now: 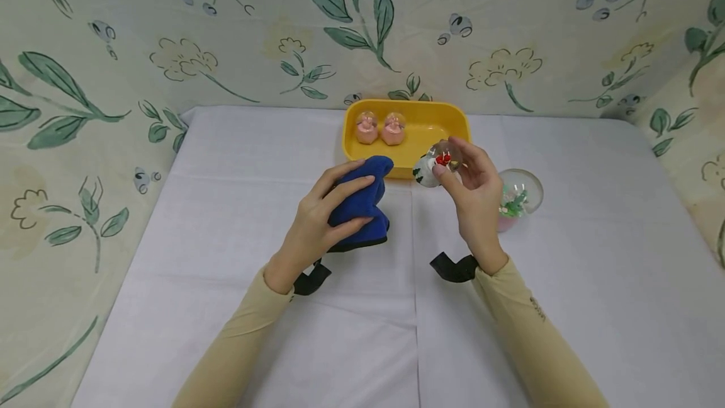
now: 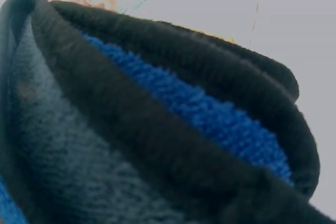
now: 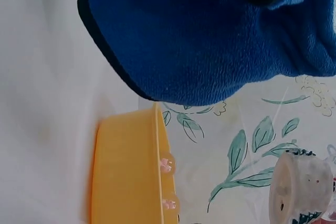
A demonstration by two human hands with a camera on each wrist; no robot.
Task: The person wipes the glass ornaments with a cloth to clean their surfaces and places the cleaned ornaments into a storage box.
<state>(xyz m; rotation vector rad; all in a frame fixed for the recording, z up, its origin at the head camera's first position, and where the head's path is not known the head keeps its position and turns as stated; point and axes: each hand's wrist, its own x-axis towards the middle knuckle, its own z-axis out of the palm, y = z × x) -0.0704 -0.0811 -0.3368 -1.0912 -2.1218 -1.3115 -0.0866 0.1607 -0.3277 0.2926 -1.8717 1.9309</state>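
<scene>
My left hand (image 1: 317, 216) grips a folded blue cloth (image 1: 362, 203) with dark edging, held over the table just in front of the yellow tray. The cloth fills most of the left wrist view. My right hand (image 1: 476, 191) pinches a small snow globe (image 1: 438, 165) with a white base, green marks and red bits inside its clear dome. In the right wrist view the underside of that globe's base (image 3: 296, 187) shows at the lower right. Cloth and globe are apart, the globe to the right.
A yellow tray (image 1: 410, 171) stands at the table's back edge, with two pink snow globes (image 1: 366, 130) in its left part. Right of my right hand, another globe (image 1: 514, 201) with green contents and a pink base is on the white tablecloth (image 1: 226, 162). Floral fabric (image 1: 238, 30) hangs behind.
</scene>
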